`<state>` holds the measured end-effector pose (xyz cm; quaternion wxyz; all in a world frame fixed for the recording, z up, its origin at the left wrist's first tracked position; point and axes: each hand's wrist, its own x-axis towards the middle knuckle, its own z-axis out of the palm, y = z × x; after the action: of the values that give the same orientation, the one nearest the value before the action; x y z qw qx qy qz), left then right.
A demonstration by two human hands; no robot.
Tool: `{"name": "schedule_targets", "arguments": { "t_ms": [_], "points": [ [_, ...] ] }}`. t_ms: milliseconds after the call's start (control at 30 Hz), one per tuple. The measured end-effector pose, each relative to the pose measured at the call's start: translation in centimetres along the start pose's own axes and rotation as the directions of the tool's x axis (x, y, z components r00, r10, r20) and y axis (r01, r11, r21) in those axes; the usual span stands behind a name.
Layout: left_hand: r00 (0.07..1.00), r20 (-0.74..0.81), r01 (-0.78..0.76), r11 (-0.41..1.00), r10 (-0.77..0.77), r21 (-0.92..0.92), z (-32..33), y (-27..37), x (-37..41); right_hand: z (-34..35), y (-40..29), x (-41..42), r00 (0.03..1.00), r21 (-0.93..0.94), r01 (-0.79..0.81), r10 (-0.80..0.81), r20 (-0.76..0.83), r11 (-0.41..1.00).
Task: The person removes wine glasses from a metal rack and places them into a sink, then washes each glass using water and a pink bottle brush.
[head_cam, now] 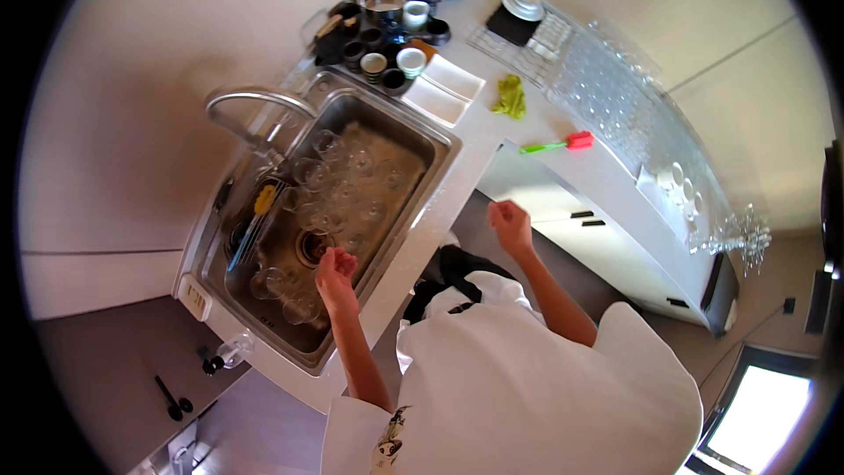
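Note:
My left hand (337, 280) hangs over the near edge of a stainless steel sink (435, 165), close to the drain (314, 247). Its fingers are loosely bent, and I cannot tell whether anything is in them. Clear glasses (330, 178) crowd the middle of the sink, and several more glasses (300, 307) sit at its left end. Away from the sink, my right hand (511, 227) is raised in front of the white cabinets with its fingers curled in; nothing shows in it. A red-headed bottle brush (580, 140) with a green handle rests on the counter beyond it.
A curved faucet (260, 95) arches over the sink's back rim. Near it, a yellow sponge (265, 200) lies in a rack. Dark and white cups (373, 66) cluster behind a white tray (445, 89). A green cloth (510, 97) and rows of glassware (606, 89) line the right-hand counter.

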<state>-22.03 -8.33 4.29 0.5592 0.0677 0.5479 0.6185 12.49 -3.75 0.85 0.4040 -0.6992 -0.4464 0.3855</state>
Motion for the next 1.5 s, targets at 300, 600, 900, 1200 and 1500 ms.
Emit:
{"name": "schedule_targets", "arguments": {
  "t_ms": [300, 600, 900, 1200, 1500],
  "points": [
    [0.998, -0.065, -0.008, 0.989, 0.018, 0.15, 5.5, -2.1, 0.6, -10.1, 7.2, 18.0, 0.744, 0.242, -0.563, 0.612, -0.268, 0.79],
    [0.881, -0.426, -0.247, 0.968, 0.207, -0.041, 9.8, -2.9, 0.8, -11.8, 12.8, 27.1, 0.638, 0.109, -0.767, 0.769, 0.027, 0.632],
    [0.764, -0.218, -0.206, 0.55, 0.607, 0.81, 7.8, 0.9, 8.0, -9.6, 5.0, 20.9, 0.745, 0.622, -0.545, 0.666, 0.05, 0.562],
    [0.787, 0.308, 0.038, -0.541, 0.535, 0.84, 2.1, 9.5, 22.2, -5.6, -3.5, 17.4, 0.913, 0.371, -0.402, 0.397, 0.093, 0.837],
    [0.917, 0.224, -0.011, -0.542, 0.329, 0.84, 1.0, 10.5, 25.2, 0.5, -6.0, 12.0, 0.962, 0.38, -0.271, 0.255, 0.092, 0.885]
  ]
}}
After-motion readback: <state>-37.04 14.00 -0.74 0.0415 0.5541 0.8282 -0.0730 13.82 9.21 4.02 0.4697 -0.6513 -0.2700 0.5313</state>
